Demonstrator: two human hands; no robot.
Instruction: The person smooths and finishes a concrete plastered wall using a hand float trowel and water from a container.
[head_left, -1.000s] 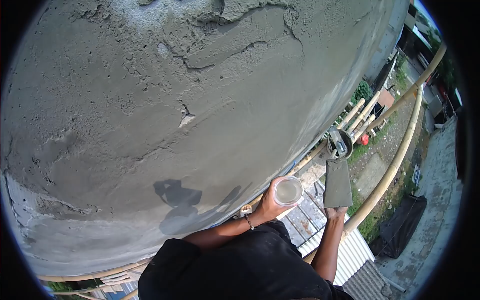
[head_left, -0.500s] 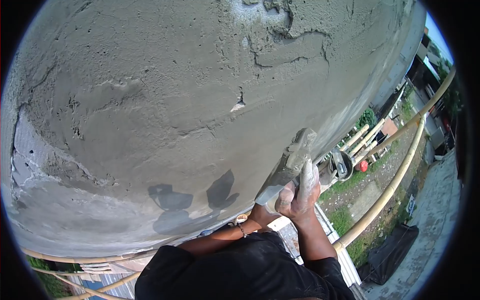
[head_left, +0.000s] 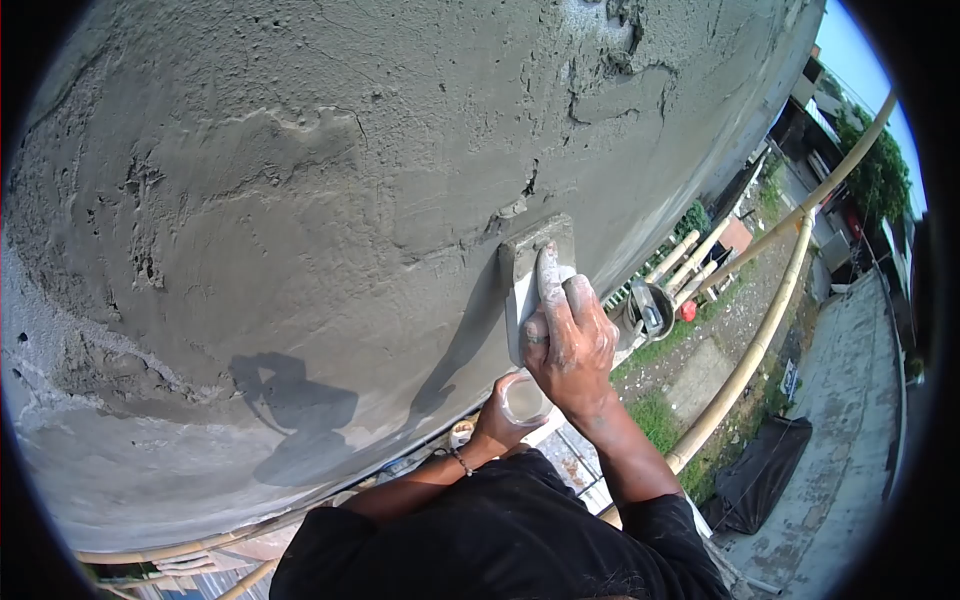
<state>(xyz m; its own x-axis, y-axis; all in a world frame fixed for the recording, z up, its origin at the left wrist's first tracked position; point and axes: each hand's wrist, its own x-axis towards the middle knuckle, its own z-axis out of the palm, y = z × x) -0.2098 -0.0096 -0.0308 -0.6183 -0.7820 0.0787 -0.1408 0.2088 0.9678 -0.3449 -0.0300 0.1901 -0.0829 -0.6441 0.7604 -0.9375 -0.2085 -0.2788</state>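
Note:
My right hand (head_left: 575, 350) grips a plastering trowel (head_left: 519, 300), its index finger stretched along the back. The trowel's blade lies against the wet grey plaster of the wall (head_left: 330, 260), with plaster smeared on its upper end. Just below, my left hand (head_left: 488, 425) is wrapped around a small round cup (head_left: 526, 400) with greyish contents. White and grey residue coats the fingers of my right hand. Close above the trowel's tip, a small ragged gap (head_left: 530, 178) breaks the plaster surface.
Bamboo scaffold poles (head_left: 760, 365) curve along the right side. A bucket (head_left: 650, 312) with a tool in it hangs or stands beyond my right hand. Far below are grassy ground (head_left: 655, 420), a dark tarp-like cover (head_left: 765, 470) and a concrete strip (head_left: 845, 430). Rough, broken plaster (head_left: 615, 40) shows higher up.
My right hand has turned and moved up and left, bringing the trowel from above my left hand onto the wall. The cup in my left hand is now exposed. The view has shifted slightly.

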